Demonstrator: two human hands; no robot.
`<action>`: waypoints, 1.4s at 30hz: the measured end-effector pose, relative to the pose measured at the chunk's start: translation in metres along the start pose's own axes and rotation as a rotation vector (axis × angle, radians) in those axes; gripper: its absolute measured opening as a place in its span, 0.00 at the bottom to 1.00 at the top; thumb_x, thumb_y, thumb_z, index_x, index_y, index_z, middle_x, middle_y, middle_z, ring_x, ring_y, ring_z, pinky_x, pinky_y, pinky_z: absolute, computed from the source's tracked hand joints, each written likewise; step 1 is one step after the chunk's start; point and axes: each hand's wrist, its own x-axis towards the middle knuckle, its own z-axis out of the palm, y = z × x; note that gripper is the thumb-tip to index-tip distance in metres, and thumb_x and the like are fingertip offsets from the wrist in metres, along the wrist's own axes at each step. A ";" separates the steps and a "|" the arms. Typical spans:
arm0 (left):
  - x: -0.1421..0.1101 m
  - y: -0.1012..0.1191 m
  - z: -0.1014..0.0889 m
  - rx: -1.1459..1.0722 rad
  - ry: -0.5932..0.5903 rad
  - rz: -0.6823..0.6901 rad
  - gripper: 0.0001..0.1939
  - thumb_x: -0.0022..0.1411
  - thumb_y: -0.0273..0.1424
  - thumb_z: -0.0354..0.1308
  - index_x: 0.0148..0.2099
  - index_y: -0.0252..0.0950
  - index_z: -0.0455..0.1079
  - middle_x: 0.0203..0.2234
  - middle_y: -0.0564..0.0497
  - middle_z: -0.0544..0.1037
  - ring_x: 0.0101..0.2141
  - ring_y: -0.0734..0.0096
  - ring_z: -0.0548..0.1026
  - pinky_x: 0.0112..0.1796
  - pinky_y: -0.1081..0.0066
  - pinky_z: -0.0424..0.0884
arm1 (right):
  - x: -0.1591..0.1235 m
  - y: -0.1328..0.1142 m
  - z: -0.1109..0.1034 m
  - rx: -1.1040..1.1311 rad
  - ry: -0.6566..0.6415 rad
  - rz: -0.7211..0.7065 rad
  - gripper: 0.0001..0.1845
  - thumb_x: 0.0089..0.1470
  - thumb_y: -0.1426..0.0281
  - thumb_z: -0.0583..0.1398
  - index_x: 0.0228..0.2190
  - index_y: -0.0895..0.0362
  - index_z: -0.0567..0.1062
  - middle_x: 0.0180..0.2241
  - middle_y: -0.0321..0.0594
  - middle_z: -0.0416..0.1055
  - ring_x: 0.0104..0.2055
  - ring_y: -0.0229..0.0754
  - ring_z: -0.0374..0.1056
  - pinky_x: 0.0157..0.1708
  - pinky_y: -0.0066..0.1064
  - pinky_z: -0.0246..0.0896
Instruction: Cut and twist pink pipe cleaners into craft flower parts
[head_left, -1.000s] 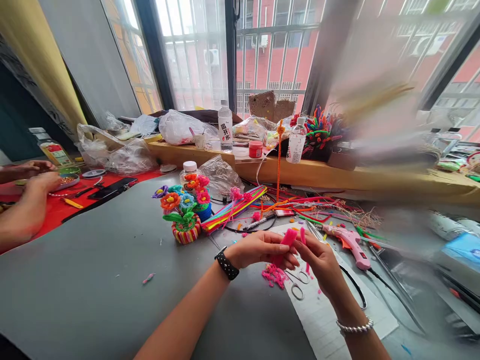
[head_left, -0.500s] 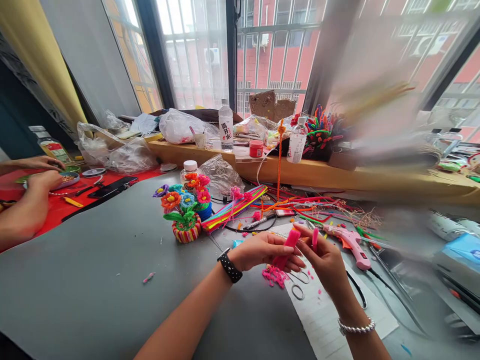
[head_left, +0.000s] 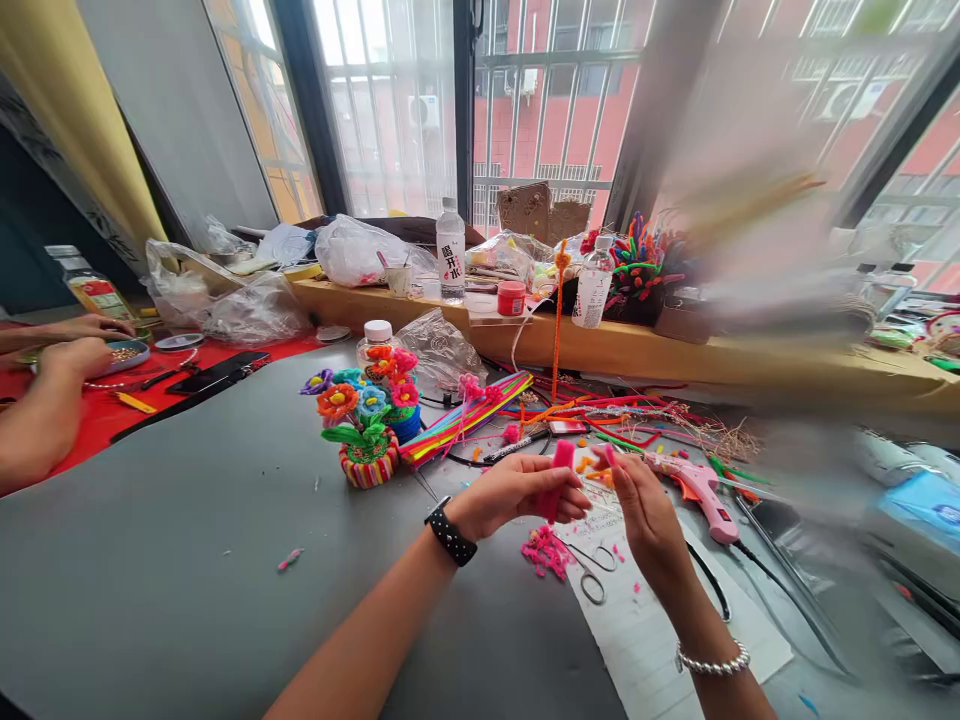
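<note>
My left hand [head_left: 510,492], with a dark watch strap at its wrist, is closed on a bundle of pink pipe cleaner pieces [head_left: 561,470]. Apart from it, to the right, my right hand [head_left: 649,515] pinches a small pink pipe cleaner piece [head_left: 608,456] between its fingertips. Beneath the hands lie scissors [head_left: 592,586], resting partly on a white sheet of paper [head_left: 675,650]. A heap of pink fuzzy trimmings [head_left: 546,552] is beside the scissors. Left of my hands stands a striped pot [head_left: 369,462] of colourful fuzzy flowers [head_left: 337,400].
A pink glue gun [head_left: 701,490] with its cord lies at the right. Behind are a bundle of coloured pipe cleaners [head_left: 469,420], a marker [head_left: 517,447] and a water bottle [head_left: 451,255] on the ledge. Another person's hands [head_left: 75,355] work over a red cloth at far left.
My hands have drawn apart, the left one shifting slightly left with the pink bundle. The fingers of my right hand have turned upward with the small pink piece.
</note>
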 end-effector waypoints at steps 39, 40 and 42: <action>-0.001 0.002 0.009 0.455 0.034 -0.044 0.22 0.47 0.48 0.53 0.28 0.30 0.66 0.21 0.47 0.74 0.21 0.73 0.71 0.25 0.73 0.62 | -0.012 -0.006 0.011 -0.244 0.042 -0.086 0.10 0.55 0.67 0.49 0.30 0.57 0.68 0.24 0.38 0.72 0.22 0.38 0.67 0.23 0.27 0.60; -0.001 0.002 0.009 0.460 0.028 -0.043 0.22 0.47 0.48 0.53 0.28 0.30 0.66 0.20 0.47 0.74 0.21 0.73 0.71 0.24 0.73 0.61 | -0.012 -0.006 0.011 -0.250 0.052 -0.085 0.10 0.56 0.67 0.49 0.30 0.57 0.68 0.24 0.38 0.72 0.22 0.39 0.67 0.23 0.27 0.59; -0.002 0.003 0.009 0.466 0.022 -0.045 0.22 0.48 0.47 0.53 0.27 0.30 0.65 0.20 0.48 0.74 0.20 0.74 0.70 0.24 0.74 0.61 | -0.012 -0.006 0.011 -0.261 0.069 -0.088 0.10 0.56 0.67 0.49 0.30 0.57 0.68 0.24 0.39 0.72 0.23 0.39 0.68 0.24 0.27 0.60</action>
